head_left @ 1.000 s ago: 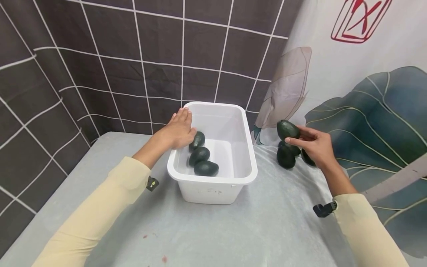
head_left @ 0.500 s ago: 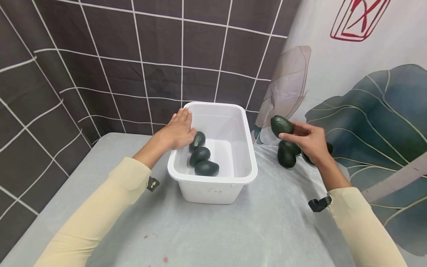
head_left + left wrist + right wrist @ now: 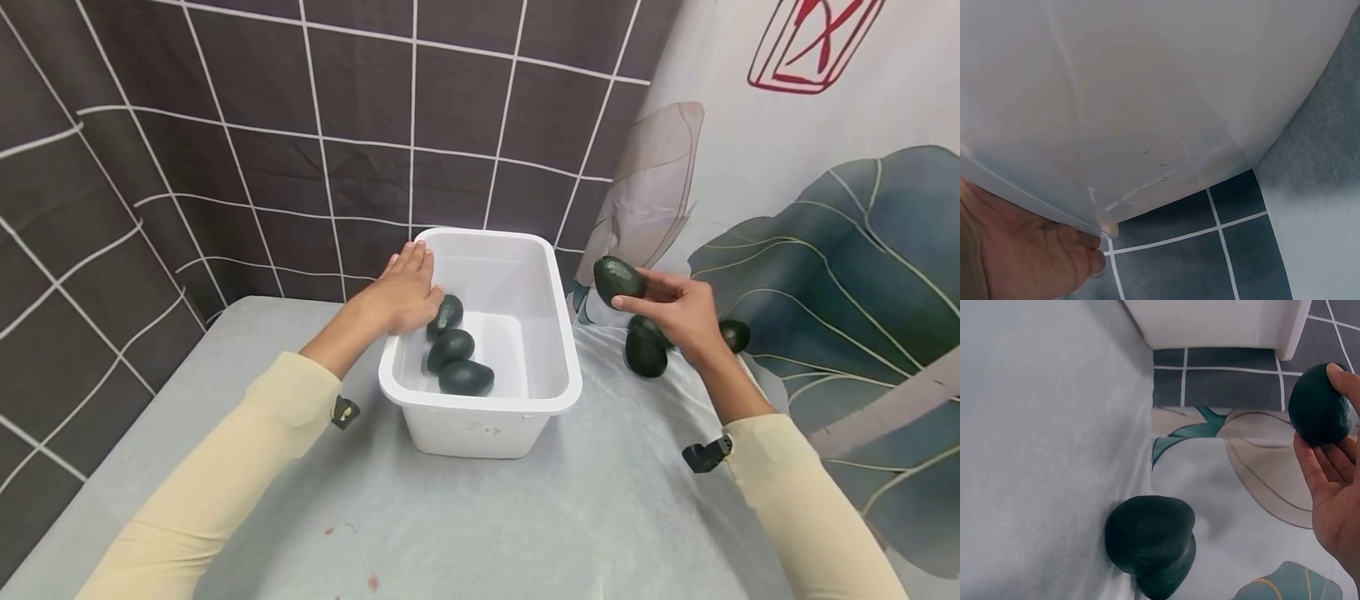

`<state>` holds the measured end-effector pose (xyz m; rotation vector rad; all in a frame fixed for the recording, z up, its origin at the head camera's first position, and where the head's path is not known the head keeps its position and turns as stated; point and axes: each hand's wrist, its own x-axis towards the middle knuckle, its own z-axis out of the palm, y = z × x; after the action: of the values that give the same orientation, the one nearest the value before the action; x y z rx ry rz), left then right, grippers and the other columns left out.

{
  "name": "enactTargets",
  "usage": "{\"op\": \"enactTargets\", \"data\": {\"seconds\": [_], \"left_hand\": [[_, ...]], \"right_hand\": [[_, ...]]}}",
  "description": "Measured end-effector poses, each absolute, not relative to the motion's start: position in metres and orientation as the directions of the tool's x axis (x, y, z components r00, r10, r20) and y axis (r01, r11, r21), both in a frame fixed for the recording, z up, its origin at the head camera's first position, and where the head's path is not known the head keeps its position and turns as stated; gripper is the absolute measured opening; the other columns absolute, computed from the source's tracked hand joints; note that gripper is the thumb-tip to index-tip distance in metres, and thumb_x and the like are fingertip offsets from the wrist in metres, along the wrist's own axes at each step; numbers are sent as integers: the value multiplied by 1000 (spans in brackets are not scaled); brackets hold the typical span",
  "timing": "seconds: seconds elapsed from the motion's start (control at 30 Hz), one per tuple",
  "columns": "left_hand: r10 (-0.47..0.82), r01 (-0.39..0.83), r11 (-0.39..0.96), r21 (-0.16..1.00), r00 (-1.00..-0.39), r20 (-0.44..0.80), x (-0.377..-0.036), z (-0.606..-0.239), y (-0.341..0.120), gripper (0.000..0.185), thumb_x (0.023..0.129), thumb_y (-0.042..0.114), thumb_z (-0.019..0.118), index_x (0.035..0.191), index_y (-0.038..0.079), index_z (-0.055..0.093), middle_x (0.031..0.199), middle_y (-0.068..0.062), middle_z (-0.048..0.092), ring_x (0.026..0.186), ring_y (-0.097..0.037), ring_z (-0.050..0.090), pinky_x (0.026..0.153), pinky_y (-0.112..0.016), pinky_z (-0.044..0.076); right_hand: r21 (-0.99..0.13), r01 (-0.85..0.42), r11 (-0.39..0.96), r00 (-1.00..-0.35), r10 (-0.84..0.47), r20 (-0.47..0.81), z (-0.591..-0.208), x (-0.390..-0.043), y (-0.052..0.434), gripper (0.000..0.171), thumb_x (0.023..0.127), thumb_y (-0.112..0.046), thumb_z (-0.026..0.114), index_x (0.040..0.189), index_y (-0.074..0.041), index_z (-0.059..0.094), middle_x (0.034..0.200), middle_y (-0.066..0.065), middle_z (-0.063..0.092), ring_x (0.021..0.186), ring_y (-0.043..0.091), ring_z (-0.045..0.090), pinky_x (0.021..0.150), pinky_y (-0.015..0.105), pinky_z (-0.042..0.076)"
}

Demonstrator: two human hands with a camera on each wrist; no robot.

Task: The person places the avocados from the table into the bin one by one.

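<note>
Right grip (image 3: 678,310), dark avocado (image 3: 617,278) between thumb (image 3: 637,307) and fingers (image 3: 1312,464).

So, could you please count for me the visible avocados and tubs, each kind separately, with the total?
Avocados: 7 (3 in the tub, 1 in the right hand, 3 lying to the tub's right)
Tubs: 1
Total: 8 visible; the right hand may hide more.

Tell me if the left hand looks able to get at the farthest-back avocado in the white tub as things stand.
Probably yes: the left hand is at the left rim of the tub, its thumb right by that avocado; the tub's top is open, and no other thing lies over the fruit.
</note>
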<state>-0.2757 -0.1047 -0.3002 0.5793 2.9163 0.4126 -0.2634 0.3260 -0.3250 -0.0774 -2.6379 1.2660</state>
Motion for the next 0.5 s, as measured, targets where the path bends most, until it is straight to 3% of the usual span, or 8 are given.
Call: {"op": "enactTargets", "data": {"seconds": [0.1,0.27,0.4,0.5], "left_hand": [[393,354,887,297,-916,-82,-275,-300,-105,79,117,35,27,176,-13,3,188,-30,-9,178,-43,-11,147,-54,-3],[390,352,887,298,-918,-78,-276,-301,-106,80,117,36,27,176,-12,3,188,-30,-8,178,-43,-11,147,-54,-3],[392,353,886,299,-917,-79,-276,-300,-106,80,117,36,27,176,-12,3,188,-30,-8,178,-43,-11,147,-53,-3],[390,350,889,296,-917,-84,-276,-301,-104,80,117,36,27,176,-12,2,188,-30,-9,178,-43,-12,147,-54,-4]], "right_hand": [[-781,-61,622,-974,135,183,-325,-264,322,80,90,-52,96,155,-14,70,149,17,76,102,-9,69,119,56,58],[-786,-85,613,-969,132,208,-327,-265,317,79,91,-51,95,155,-13,70,150,17,75,111,-3,73,119,48,61],[-787,-95,609,-966,135,221,-329,-265,315,78,91,-49,96,155,-14,70,152,16,75,117,3,76,110,31,64],[-795,-104,598,-964,135,228,-330,-266,314,78,90,-50,96,155,-14,71,151,15,75,114,-1,75,99,16,61]]}}
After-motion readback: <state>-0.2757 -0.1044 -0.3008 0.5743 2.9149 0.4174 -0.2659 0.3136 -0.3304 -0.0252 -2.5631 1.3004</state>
